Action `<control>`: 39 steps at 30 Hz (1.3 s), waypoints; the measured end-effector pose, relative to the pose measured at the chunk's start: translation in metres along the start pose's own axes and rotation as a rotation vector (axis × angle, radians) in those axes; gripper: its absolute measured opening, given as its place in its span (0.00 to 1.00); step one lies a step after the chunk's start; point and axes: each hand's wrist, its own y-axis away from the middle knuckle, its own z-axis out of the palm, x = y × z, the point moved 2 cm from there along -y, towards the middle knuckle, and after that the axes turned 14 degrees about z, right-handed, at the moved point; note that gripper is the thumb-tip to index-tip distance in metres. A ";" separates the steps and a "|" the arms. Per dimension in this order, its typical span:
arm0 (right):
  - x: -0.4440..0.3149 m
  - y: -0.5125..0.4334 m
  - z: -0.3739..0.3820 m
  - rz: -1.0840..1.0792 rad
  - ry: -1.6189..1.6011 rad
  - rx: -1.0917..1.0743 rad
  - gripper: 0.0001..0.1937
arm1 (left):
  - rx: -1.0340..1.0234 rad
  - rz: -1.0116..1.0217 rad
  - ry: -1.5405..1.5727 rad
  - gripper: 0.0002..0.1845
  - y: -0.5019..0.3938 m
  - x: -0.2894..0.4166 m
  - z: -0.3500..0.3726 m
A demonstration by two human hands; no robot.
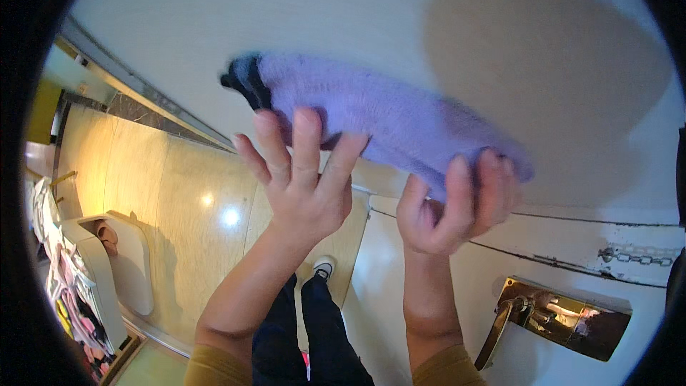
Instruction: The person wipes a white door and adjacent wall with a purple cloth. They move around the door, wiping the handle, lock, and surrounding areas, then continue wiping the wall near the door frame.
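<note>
A fuzzy purple cloth with a dark band at its left end stretches in front of a pale flat surface. My right hand is curled around the cloth's lower right end, its fingers blurred. At the lower left edge of the cloth, my left hand has its fingers spread, with several fingertips over the fabric. The left thumb is mostly hidden. Behind the cloth rises the pale upright panel, with a broad shadow on its right side.
A white door carries a brass lever handle and a metal chain at lower right. Light wood-look flooring lies left. A white cabinet-like object with hanging clothes stands at far left. One shoe shows below my hands.
</note>
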 end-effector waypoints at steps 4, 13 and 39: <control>-0.022 -0.005 0.017 -0.005 -0.059 -0.007 0.13 | 0.010 -0.004 0.065 0.21 -0.001 -0.030 -0.002; -0.040 0.105 0.058 -0.338 -0.085 -0.506 0.11 | -0.445 -0.298 0.287 0.25 0.137 -0.036 0.023; -0.065 0.201 0.120 -0.485 -0.251 -0.632 0.11 | -0.601 -0.479 0.311 0.29 0.256 -0.067 0.070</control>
